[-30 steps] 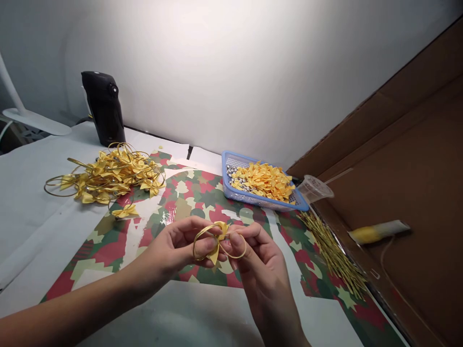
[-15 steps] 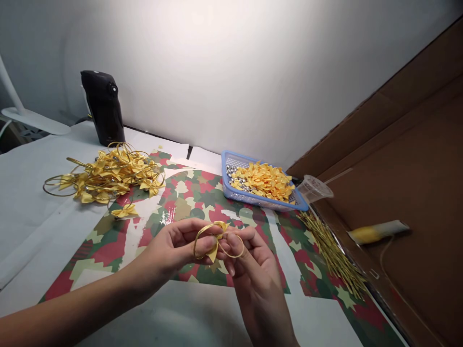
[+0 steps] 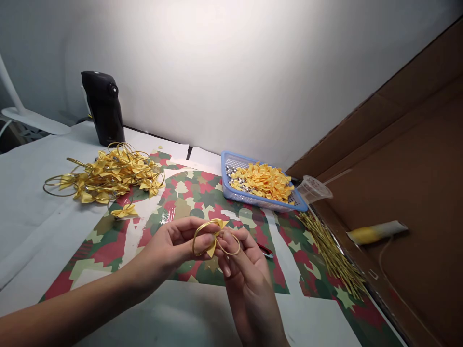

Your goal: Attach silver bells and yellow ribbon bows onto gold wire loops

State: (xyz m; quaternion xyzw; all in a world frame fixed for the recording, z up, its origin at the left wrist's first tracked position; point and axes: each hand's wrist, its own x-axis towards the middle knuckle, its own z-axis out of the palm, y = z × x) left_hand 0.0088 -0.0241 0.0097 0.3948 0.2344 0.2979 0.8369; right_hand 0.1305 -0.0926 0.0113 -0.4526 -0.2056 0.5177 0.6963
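Single head-worn view: looks forward and down across the worktop (image 3: 36, 193) toward its far edge; close range, hands nearest.

Bare patterned paper (image 3: 188, 193) lies open between the left hand (image 3: 173, 248) and the blue basket (image 3: 253, 198). The bow pile (image 3: 108, 176) blocks the far left; gold ties (image 3: 333, 255) and cardboard wall (image 3: 398, 159) close off the right.

A: How does the bow (image 3: 211, 247) look from your end?
B: I see yellow ribbon, a thin gold loop either side, tails hanging down. It's lifted, near the blue basket (image 3: 249, 197), on its front-left.
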